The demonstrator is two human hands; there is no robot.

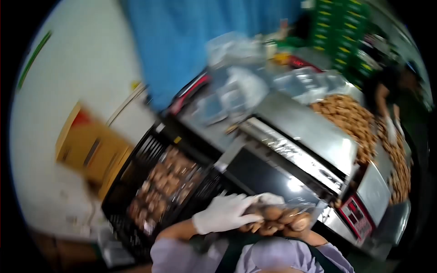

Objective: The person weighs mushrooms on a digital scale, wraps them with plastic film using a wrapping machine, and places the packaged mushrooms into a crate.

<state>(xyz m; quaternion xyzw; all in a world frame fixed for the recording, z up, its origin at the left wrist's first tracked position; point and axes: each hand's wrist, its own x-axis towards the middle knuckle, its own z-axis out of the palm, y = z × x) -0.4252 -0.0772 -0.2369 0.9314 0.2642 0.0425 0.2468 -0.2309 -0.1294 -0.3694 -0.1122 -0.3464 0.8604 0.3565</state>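
Close to my body is a clear plastic-wrapped pack of brown mushrooms. My left hand, in a white glove, grips the pack's left side with its thumb along the front. My right forearm reaches in from the right, behind the pack. A white patch at the pack's far edge may be glove or plastic; the fingers of my right hand cannot be made out. Just beyond the pack lies the dark flat plate of a metal machine. A black crate on the left holds several wrapped mushroom packs.
A steel cover stands beyond the plate. Loose mushrooms are heaped at the right, where another person's gloved hands reach in. Clear plastic trays sit at the back. Cardboard boxes stand by the left wall. The picture is blurred.
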